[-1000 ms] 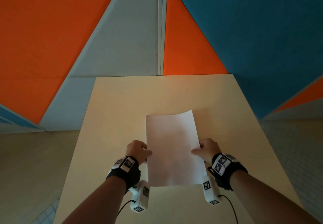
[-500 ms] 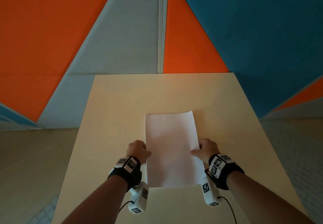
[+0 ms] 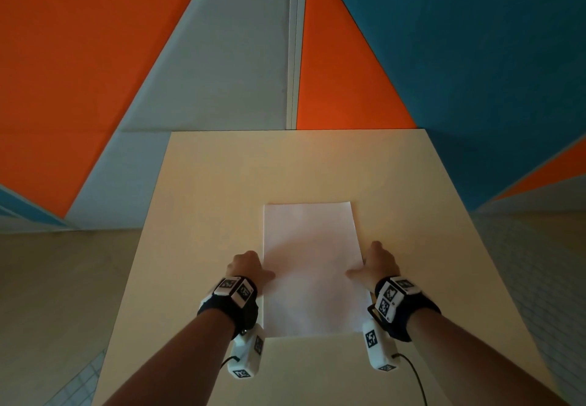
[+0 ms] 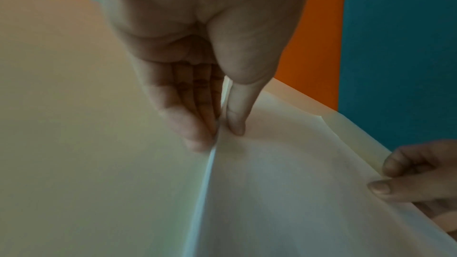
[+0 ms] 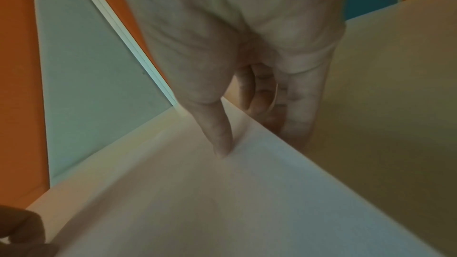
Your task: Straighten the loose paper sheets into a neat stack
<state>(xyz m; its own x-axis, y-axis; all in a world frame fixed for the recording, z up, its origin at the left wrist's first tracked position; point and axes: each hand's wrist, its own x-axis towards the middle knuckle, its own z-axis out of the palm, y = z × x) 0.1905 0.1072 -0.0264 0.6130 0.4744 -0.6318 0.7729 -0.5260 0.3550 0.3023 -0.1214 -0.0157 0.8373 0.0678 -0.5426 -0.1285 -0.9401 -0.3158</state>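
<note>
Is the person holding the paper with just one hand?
No, the left hand and the right hand each pinch one long edge of the paper sheets.

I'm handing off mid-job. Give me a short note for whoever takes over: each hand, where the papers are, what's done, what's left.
Left hand: thumb on top of the paper stack, fingers at its left edge, pinching it.
Right hand: same grip on the right edge.
Stack lies on the table, edges looking aligned in the head view; a far corner looks slightly lifted in the left wrist view.
Done: sheets squared up, as far as visible.
Left: flatten, release, check edges.
</note>
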